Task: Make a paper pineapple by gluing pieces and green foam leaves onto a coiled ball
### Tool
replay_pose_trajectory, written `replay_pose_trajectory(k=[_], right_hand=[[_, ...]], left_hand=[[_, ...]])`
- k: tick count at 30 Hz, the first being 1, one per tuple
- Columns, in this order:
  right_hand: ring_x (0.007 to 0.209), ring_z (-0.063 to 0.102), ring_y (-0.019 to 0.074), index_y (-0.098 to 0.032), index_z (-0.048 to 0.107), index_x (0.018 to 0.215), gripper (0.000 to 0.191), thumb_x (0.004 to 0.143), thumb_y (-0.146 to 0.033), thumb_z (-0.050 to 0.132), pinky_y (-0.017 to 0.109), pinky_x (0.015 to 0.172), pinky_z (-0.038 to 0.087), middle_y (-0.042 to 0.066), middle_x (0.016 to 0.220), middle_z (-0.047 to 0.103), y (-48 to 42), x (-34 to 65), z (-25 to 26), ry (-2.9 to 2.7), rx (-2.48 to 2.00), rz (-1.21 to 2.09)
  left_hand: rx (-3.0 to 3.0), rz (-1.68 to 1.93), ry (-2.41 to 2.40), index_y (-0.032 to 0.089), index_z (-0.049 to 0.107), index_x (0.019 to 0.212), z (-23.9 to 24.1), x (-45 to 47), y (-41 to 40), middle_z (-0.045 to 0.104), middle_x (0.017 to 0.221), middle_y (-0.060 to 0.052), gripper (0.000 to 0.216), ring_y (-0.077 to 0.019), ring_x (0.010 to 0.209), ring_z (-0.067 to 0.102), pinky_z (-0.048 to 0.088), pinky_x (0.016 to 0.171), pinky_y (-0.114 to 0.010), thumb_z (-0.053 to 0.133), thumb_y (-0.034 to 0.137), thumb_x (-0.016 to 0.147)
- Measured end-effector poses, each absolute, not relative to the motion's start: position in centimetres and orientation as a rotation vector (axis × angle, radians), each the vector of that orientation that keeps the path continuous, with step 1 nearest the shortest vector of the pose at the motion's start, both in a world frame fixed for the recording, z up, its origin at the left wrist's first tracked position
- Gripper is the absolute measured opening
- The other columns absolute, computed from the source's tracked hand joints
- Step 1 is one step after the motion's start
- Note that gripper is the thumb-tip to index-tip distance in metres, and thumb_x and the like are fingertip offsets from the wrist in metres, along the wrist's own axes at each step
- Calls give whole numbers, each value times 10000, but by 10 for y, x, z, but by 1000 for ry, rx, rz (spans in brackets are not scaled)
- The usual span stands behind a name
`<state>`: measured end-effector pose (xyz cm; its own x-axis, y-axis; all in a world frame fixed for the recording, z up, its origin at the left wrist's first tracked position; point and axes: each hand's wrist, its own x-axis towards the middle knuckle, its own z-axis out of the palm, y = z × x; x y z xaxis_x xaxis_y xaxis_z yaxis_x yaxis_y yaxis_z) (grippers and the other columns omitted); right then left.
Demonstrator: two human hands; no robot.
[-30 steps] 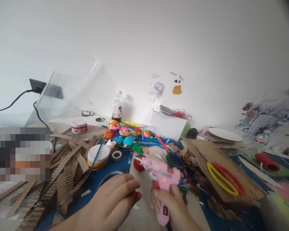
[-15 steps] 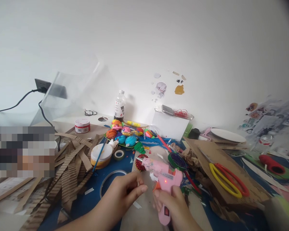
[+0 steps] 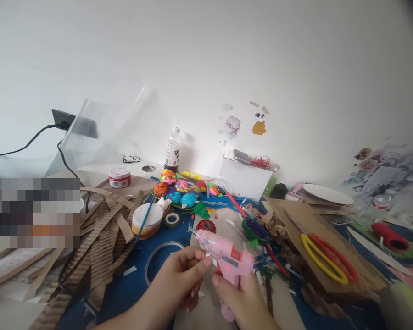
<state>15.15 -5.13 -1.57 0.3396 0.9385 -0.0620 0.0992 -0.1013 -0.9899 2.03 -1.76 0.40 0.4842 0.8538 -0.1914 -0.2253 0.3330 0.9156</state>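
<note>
A pink hot glue gun (image 3: pixel 223 250) with a lit red light is gripped by its handle in my right hand (image 3: pixel 242 300). Its nozzle points left and away from me. My left hand (image 3: pixel 181 279) is closed in a pinch right beside the gun's barrel. A small pale bit shows at those fingertips, too small to name. Just beyond the nozzle lies a red coiled corrugated-paper piece (image 3: pixel 206 226) on a grey board (image 3: pixel 189 316). Further back is a green cone-shaped paper piece (image 3: pixel 201 210).
Cardboard strips (image 3: pixel 99 238) pile up on the left beside a lidded tub (image 3: pixel 147 220) with a brush across it. Colourful paper pieces (image 3: pixel 187 199) cluster behind, near a bottle (image 3: pixel 173 151). Yellow-and-red-handled scissors (image 3: pixel 325 261) lie on cardboard (image 3: pixel 289 229) at right.
My left hand has moved right, its pinched fingers now against or just in front of the gun's barrel. The glue gun has shifted slightly left and down, uncovering more of the red coil.
</note>
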Motion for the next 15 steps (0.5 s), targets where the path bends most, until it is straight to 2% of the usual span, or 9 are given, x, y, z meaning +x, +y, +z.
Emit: replay_pose_trajectory(k=[4, 10, 15], right_hand=[[486, 473, 145, -173, 598, 780, 263, 567, -306, 676, 250, 476, 364, -50, 491, 524, -51, 154, -13, -947, -1534, 926], [468, 467, 133, -170, 618, 761, 270, 557, -322, 709, 241, 462, 375, -54, 478, 518, -52, 154, -9, -897, -1527, 989], [486, 484, 143, -161, 604, 761, 254, 574, -307, 694, 252, 489, 398, -44, 483, 532, -51, 155, -16, -977, -1507, 970]], left_hand=[[905, 826, 750, 181, 483, 661, 12, 20, -21, 356, 338, 125, 412, -15, 300, 215, 224, 327, -152, 701, 525, 600], [1053, 707, 773, 194, 467, 607, -4, 24, -10, 374, 278, 105, 530, -45, 208, 281, 208, 258, -170, 626, 693, 526], [974, 809, 772, 179, 502, 728, 0, 21, -14, 392, 350, 123, 464, -16, 282, 243, 250, 324, -155, 706, 565, 569]])
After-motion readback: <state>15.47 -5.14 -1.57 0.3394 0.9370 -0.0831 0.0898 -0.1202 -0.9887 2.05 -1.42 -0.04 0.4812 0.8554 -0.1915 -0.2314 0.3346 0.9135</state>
